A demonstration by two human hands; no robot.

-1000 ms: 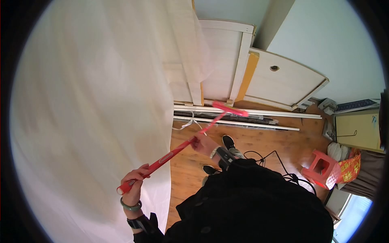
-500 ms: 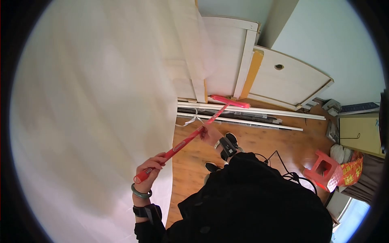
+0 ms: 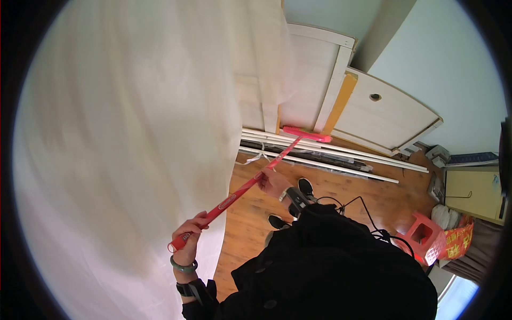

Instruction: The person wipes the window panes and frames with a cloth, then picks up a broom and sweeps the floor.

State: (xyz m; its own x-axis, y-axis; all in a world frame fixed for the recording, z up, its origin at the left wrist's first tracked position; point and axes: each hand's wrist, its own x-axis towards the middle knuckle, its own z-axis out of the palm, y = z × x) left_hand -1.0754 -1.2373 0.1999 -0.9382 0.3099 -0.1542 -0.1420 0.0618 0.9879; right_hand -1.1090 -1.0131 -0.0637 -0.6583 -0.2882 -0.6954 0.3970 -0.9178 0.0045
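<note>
A red long-handled broom (image 3: 246, 186) slants from my lower left up to the white poles near the wall. My left hand (image 3: 186, 237) is wrapped round the thick end of its handle, beside the hanging pale sheet. Farther along the handle, my right hand (image 3: 272, 182) grips it with bent fingers. The broom's pinkish-red head (image 3: 306, 134) lies at the far end, over the edge of the poles and against the foot of the pale boards. Its underside is too small to make out.
A large pale sheet (image 3: 138, 133) hangs along my left. White poles (image 3: 362, 173) and pale wooden boards (image 3: 314, 69) are ahead. At right are a red stool (image 3: 424, 232), a red printed bag (image 3: 458, 240) and a yellowish cabinet (image 3: 472, 192). A black cable (image 3: 368, 210) hangs beside my clothing.
Both hands have moved slightly toward the lower left, still holding the broom, and its handle end is lower. The head stays near the boards. My view has shifted a little.
</note>
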